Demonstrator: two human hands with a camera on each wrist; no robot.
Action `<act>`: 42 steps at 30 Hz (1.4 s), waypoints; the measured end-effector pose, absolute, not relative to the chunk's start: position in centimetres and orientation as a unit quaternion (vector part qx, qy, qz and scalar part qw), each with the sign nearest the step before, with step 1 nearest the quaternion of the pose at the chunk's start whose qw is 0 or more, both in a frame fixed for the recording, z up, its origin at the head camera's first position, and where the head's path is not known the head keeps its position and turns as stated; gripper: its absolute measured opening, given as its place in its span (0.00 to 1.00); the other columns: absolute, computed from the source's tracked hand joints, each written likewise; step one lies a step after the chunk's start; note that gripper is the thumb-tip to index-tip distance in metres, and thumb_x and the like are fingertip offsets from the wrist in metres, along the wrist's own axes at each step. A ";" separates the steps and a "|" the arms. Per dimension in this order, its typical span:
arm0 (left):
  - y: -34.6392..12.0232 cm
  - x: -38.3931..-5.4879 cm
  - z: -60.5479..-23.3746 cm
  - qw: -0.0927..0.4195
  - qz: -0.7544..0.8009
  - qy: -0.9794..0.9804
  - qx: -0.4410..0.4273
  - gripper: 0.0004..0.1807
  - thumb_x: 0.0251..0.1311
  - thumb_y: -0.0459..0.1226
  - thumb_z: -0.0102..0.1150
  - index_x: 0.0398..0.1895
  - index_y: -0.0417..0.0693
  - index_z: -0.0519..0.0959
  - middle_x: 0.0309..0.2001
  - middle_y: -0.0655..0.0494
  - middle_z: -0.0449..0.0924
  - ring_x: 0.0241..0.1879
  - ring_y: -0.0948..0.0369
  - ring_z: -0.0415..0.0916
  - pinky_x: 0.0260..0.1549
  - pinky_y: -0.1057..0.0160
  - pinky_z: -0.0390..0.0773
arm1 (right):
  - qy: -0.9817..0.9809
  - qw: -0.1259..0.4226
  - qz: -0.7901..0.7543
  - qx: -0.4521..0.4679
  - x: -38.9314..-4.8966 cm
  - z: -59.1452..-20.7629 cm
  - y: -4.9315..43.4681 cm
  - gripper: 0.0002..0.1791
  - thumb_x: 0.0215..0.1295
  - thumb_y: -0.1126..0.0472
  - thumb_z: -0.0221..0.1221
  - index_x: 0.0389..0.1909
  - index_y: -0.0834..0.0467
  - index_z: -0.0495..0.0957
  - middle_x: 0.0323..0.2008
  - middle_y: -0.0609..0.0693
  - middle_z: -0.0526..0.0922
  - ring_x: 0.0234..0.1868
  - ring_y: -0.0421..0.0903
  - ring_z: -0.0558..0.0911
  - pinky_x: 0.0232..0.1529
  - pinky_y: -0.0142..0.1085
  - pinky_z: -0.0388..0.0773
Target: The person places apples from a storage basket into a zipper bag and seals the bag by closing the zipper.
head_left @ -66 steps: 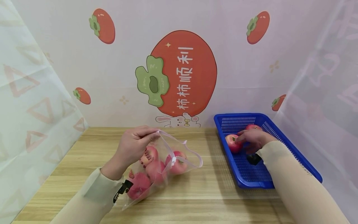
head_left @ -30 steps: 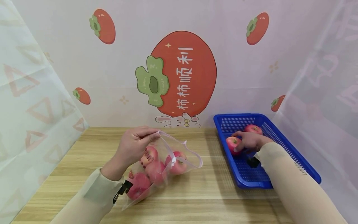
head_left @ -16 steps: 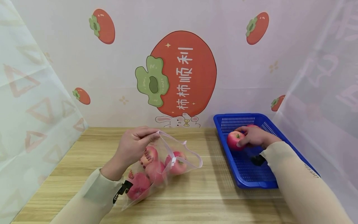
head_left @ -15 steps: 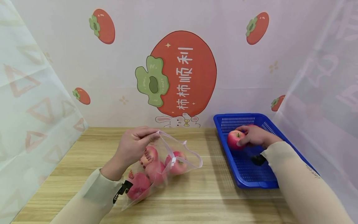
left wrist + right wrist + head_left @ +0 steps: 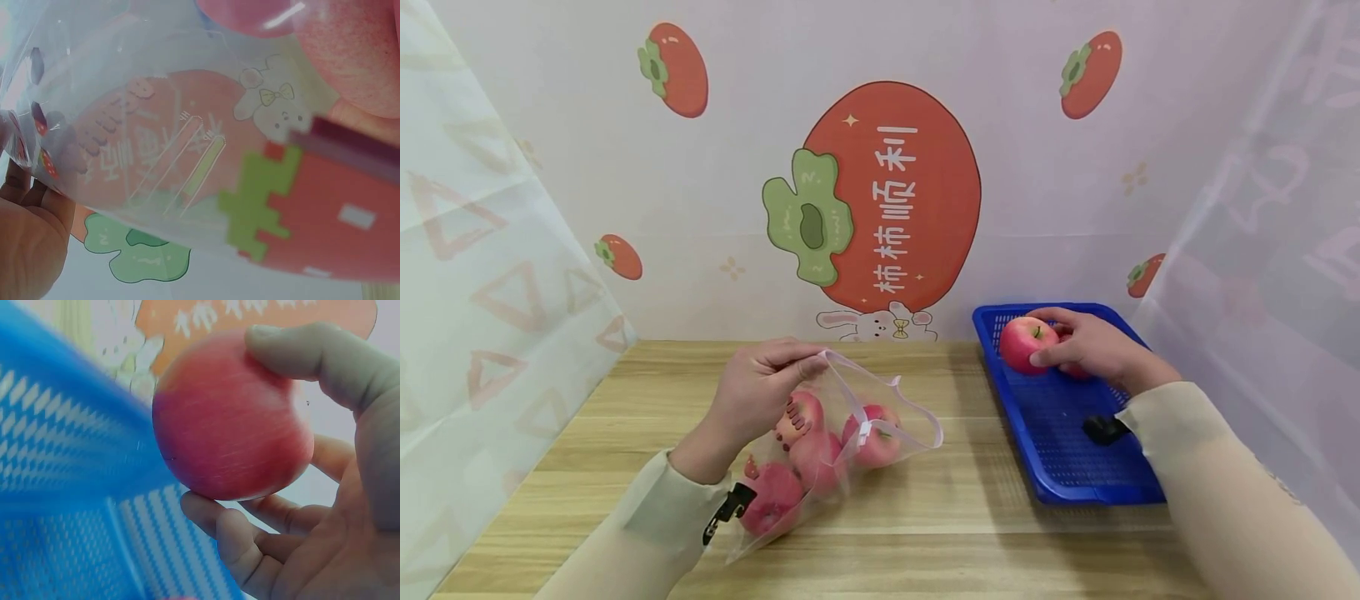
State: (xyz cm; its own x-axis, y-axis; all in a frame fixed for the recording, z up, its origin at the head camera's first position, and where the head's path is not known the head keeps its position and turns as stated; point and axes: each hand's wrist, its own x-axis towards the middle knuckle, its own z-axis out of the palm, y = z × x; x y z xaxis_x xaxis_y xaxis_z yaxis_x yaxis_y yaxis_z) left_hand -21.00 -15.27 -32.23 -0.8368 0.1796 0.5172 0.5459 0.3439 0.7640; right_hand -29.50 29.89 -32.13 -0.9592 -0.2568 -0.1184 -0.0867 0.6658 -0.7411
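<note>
My left hand (image 5: 763,387) pinches the rim of a clear zip bag (image 5: 917,404), keeping its mouth open toward the right. Several red apples lie inside the bag, one apple (image 5: 876,435) near the mouth and another (image 5: 772,498) at the lower corner. Over the blue basket, my right hand (image 5: 1093,346) grips an apple (image 5: 1027,343) between thumb and fingers. The right wrist view shows this apple (image 5: 231,419) raised beside the basket wall. Partly hidden behind that hand, one more apple (image 5: 1077,368) sits in the basket. Printed plastic of the bag (image 5: 156,137) fills the left wrist view.
The blue plastic basket (image 5: 1037,471) stands at the right on the wooden table (image 5: 925,550). A white backdrop printed with persimmons (image 5: 902,200) rises behind the table, and pale sheets (image 5: 1285,275) hang at both sides.
My right hand has closed on the left apple in the basket and lifted it up to about rim height. My left hand and the bag have stayed in place.
</note>
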 end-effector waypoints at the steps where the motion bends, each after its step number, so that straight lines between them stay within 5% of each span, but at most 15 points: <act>1: -15.3 -21.0 -32.2 0.173 -0.528 -0.800 -0.227 0.06 0.60 0.36 0.70 0.40 0.50 0.90 0.29 0.56 0.84 0.24 0.59 0.70 0.20 0.66 0.69 | 0.907 0.099 -0.395 -0.103 -29.3 -31.9 29.5 0.45 0.53 0.45 0.73 0.71 0.49 0.66 0.56 0.60 0.73 0.48 0.57 0.74 0.44 0.47 0.78; 7: -15.3 -21.0 -32.2 0.174 -0.522 -0.804 -0.226 0.06 0.60 0.37 0.70 0.40 0.50 0.90 0.30 0.59 0.84 0.25 0.60 0.72 0.22 0.66 0.71 | 0.909 0.069 -0.382 -0.150 -27.8 -30.8 26.6 0.40 0.50 0.47 0.75 0.66 0.45 0.72 0.54 0.55 0.76 0.51 0.55 0.74 0.47 0.47 0.72; 27: -14.9 -20.9 -32.2 0.177 -0.514 -0.809 -0.222 0.05 0.60 0.38 0.71 0.38 0.52 0.91 0.30 0.64 0.84 0.25 0.59 0.72 0.20 0.65 0.70 | 0.882 0.111 -0.386 -0.248 -22.6 -30.3 16.8 0.41 0.47 0.49 0.77 0.65 0.41 0.74 0.48 0.44 0.80 0.47 0.50 0.79 0.42 0.42 0.80; 42: -14.9 -20.6 -32.2 0.176 -0.511 -0.811 -0.224 0.05 0.59 0.39 0.71 0.38 0.53 0.91 0.30 0.66 0.84 0.24 0.59 0.71 0.20 0.64 0.70 | 0.878 0.098 -0.366 -0.293 -21.5 -30.8 12.7 0.44 0.50 0.50 0.76 0.70 0.50 0.70 0.51 0.43 0.79 0.46 0.44 0.79 0.43 0.38 0.80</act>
